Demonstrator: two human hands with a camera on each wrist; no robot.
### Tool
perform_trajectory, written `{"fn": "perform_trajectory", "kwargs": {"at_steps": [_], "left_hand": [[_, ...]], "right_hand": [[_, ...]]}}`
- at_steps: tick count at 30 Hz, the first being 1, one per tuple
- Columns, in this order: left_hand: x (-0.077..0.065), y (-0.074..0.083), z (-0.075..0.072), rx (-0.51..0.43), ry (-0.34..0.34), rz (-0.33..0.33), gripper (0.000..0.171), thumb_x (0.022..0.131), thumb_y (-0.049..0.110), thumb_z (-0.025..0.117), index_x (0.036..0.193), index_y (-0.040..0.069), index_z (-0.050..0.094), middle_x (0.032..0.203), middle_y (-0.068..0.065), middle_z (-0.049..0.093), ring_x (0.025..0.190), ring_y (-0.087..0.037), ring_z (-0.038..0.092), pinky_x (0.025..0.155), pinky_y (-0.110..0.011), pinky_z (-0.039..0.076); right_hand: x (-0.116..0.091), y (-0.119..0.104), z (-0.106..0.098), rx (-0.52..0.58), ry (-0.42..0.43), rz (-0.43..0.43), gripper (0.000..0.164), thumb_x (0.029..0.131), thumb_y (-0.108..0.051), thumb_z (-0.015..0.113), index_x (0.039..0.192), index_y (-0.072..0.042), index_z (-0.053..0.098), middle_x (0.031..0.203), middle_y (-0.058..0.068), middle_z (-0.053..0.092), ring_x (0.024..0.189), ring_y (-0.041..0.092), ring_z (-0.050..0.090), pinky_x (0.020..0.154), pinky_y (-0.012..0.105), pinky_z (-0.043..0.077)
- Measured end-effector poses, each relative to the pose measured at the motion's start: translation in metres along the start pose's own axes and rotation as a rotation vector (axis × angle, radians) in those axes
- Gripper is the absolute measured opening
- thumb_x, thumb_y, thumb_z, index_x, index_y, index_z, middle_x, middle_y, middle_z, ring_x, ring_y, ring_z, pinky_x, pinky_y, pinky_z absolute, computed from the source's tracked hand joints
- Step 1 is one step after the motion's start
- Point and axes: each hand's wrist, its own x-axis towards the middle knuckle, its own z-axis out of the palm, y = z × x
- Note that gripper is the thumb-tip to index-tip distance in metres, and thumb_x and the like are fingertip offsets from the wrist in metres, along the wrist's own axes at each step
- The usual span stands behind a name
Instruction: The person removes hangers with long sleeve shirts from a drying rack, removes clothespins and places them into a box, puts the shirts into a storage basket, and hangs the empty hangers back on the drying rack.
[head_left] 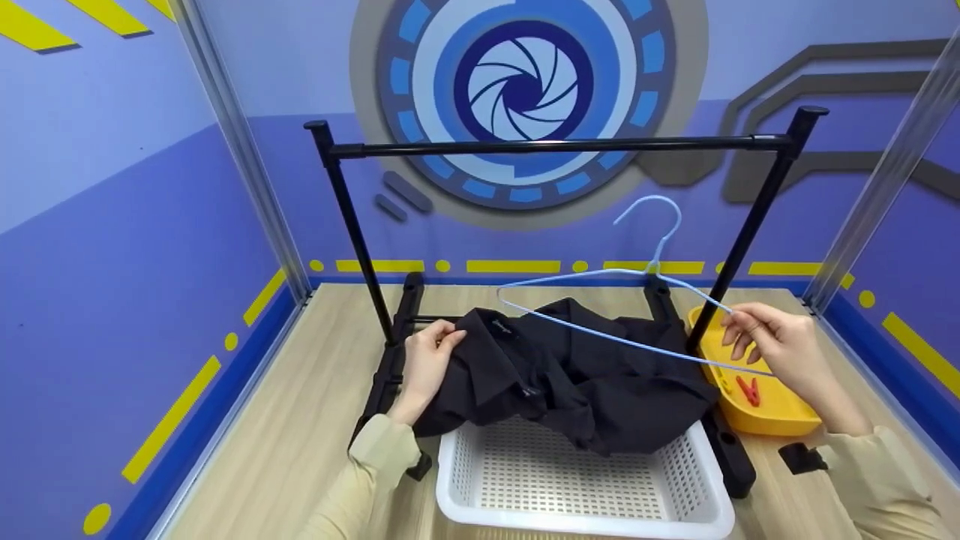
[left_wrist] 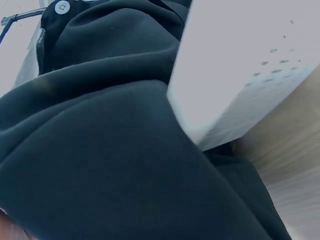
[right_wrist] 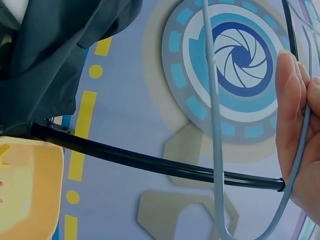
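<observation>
A black garment [head_left: 622,397] lies bunched over the back of the white basket [head_left: 585,521], a small pale label on its inside. My left hand [head_left: 429,356] pinches its edge at the left, between thumb and fingers. A white button [left_wrist: 62,7] shows on the cloth in the left wrist view, where only a bit of that hand appears at the lower corner. With my right hand [head_left: 780,346] I hold a light blue wire hanger [head_left: 654,266] by its right end. Its hook points up, and its lower bar passes in front of the garment in the head view.
A black rack stands behind the basket, its crossbar [head_left: 562,145] above the hanger. To the right, a yellow tray [head_left: 780,424] holds a red clothespin [head_left: 748,391]. Blue patterned panels [head_left: 150,225] enclose the wooden table [head_left: 277,420] at the back and sides.
</observation>
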Motion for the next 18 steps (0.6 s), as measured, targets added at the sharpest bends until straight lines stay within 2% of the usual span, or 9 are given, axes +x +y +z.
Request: {"fn": "perform_trajectory", "kwargs": {"at_steps": [3, 9, 15, 18], "left_hand": [[0.002, 0.005, 0.003, 0.016, -0.011, -0.003, 0.011, 0.083, 0.012, 0.067, 0.074, 0.007, 0.062, 0.067, 0.005, 0.060, 0.055, -0.010, 0.049, 0.051, -0.026, 0.038], [0.008, 0.023, 0.012, -0.001, -0.030, 0.039, 0.011, 0.082, 0.011, 0.067, 0.075, 0.005, 0.062, 0.070, 0.002, 0.063, 0.059, -0.009, 0.055, 0.054, -0.026, 0.042], [0.017, 0.046, 0.022, -0.065, -0.064, 0.069, 0.011, 0.083, 0.008, 0.065, 0.074, 0.003, 0.061, 0.066, 0.002, 0.060, 0.054, -0.009, 0.048, 0.052, -0.025, 0.039], [0.020, 0.057, 0.028, -0.077, -0.079, 0.082, 0.011, 0.084, 0.008, 0.065, 0.075, 0.003, 0.061, 0.068, 0.001, 0.060, 0.056, -0.008, 0.050, 0.054, -0.025, 0.041]], "right_hand": [[0.000, -0.001, 0.001, -0.050, 0.020, 0.034, 0.019, 0.083, 0.022, 0.047, 0.084, 0.009, 0.061, 0.063, 0.013, 0.058, 0.044, 0.015, 0.053, 0.040, 0.017, 0.041], [-0.002, 0.005, 0.003, -0.130, 0.049, 0.136, 0.016, 0.087, 0.012, 0.050, 0.085, 0.003, 0.063, 0.064, 0.007, 0.059, 0.045, 0.011, 0.053, 0.040, 0.018, 0.042], [-0.001, 0.007, 0.004, -0.168, 0.064, 0.170, 0.014, 0.088, 0.007, 0.051, 0.086, 0.002, 0.064, 0.065, 0.007, 0.060, 0.045, 0.013, 0.054, 0.040, 0.019, 0.042], [0.000, 0.002, 0.005, -0.177, 0.073, 0.182, 0.013, 0.088, 0.008, 0.051, 0.086, 0.004, 0.063, 0.065, 0.008, 0.060, 0.045, 0.015, 0.054, 0.040, 0.018, 0.042]]}}
